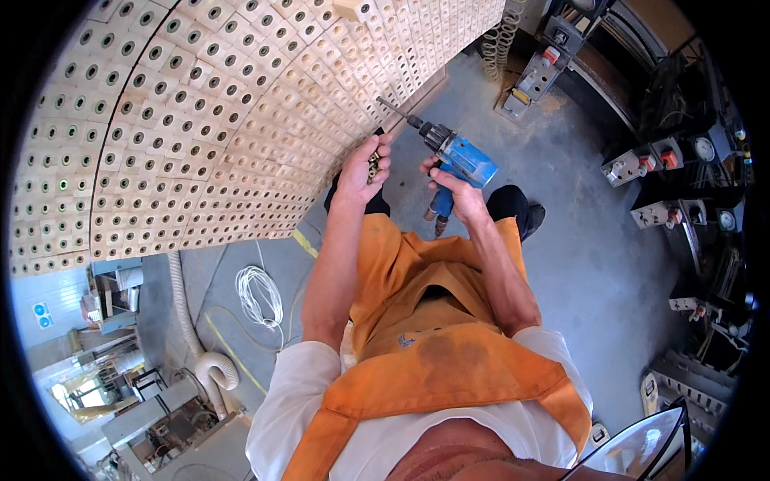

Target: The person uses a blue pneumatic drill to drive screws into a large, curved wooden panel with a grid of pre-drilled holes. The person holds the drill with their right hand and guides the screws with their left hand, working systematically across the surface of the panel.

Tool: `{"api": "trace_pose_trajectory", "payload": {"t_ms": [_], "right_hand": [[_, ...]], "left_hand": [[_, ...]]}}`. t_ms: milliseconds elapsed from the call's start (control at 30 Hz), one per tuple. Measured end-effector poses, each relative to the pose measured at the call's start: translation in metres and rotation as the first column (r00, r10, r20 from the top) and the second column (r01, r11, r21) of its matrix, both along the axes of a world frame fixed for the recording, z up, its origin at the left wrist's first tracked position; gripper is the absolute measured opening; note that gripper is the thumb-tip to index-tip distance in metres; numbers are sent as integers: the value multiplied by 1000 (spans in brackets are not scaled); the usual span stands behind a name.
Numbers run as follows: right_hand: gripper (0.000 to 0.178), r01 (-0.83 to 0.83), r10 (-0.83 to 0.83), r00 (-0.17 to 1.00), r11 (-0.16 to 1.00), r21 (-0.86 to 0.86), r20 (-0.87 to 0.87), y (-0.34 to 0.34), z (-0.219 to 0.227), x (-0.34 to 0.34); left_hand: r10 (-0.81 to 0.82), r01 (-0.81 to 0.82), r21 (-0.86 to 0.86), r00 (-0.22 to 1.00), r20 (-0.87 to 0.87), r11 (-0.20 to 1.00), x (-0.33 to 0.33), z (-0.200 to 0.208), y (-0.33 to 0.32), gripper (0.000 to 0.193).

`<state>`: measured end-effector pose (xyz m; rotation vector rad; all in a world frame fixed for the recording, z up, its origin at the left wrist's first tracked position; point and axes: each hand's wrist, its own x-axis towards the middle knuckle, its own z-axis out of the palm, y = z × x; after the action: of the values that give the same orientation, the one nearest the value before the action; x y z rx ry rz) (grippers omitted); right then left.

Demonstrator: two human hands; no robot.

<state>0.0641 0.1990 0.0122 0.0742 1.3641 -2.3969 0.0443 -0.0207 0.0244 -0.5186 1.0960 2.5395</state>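
My right hand (457, 188) grips a blue air drill (468, 160) by its handle, where a brass-coloured fitting shows at the bottom. The drill's long thin bit (393, 107) points up and left, its tip by the wall of wooden blocks (273, 152); I cannot tell if it touches. Curled fingers of my left hand (365, 168) hold several small brass-coloured threaded inserts (374, 166), close to the lower edge of the blocks. Many round holes cover the block faces. Dark-ringed inserts sit in the left and upper holes, while many middle ones are bare wood.
A coiled white cable (259, 295) and a ribbed hose (186, 313) lie on the grey floor at left. Machines with metal control boxes (634, 166) line the right side. A coiled air hose (501, 40) hangs at the top. A loose wooden block (350, 10) rests on the stack.
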Motion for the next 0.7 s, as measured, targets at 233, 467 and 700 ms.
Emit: {"api": "trace_pose_trajectory", "payload": {"t_ms": [233, 467, 700], "right_hand": [[25, -53, 50, 998, 996, 68, 40, 17, -3, 13], [26, -110, 122, 989, 986, -128, 86, 61, -23, 21], [27, -104, 110, 992, 990, -91, 63, 76, -25, 13]], "left_hand": [[148, -153, -63, 986, -73, 986, -9, 13, 9, 21], [-2, -5, -173, 999, -40, 985, -26, 18, 16, 22], [-88, 74, -538, 996, 0, 839, -49, 24, 44, 28]]}}
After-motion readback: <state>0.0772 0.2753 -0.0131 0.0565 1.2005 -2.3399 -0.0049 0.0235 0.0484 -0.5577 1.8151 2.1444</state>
